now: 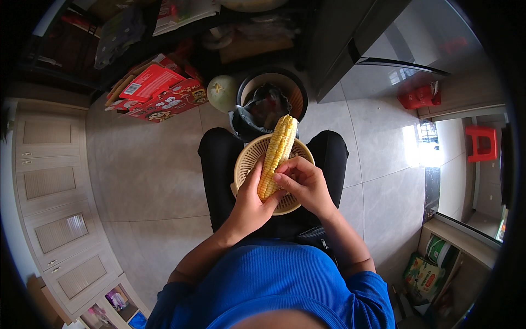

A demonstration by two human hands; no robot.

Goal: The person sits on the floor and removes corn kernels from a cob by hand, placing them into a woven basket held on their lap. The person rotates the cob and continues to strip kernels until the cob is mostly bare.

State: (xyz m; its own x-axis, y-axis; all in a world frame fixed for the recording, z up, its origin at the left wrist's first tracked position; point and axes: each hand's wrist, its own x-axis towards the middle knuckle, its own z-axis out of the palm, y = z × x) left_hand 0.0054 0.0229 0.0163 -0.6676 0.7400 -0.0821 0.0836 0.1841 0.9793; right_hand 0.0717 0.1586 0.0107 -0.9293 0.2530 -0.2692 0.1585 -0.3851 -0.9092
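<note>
A husked ear of yellow corn (280, 143) is held slantwise over a beige slotted plastic basket (242, 164), which rests on my lap between my knees. My left hand (253, 198) is wrapped round the lower end of the cob. On the cob's right side, my right hand (304, 183) has its thumb pressed to the kernels and its fingers curled. Whether loose kernels are in that hand is hidden. The far end of the ear points away from me, and its kernels look whole there.
Just past the basket stands a round bin (298, 90) with a dark bag (249, 123) hanging over its rim. A pale green melon (222, 93) and a red cardboard box (164, 96) are on the tiled floor to its left. A grey glossy appliance (394, 46) stands at the far right.
</note>
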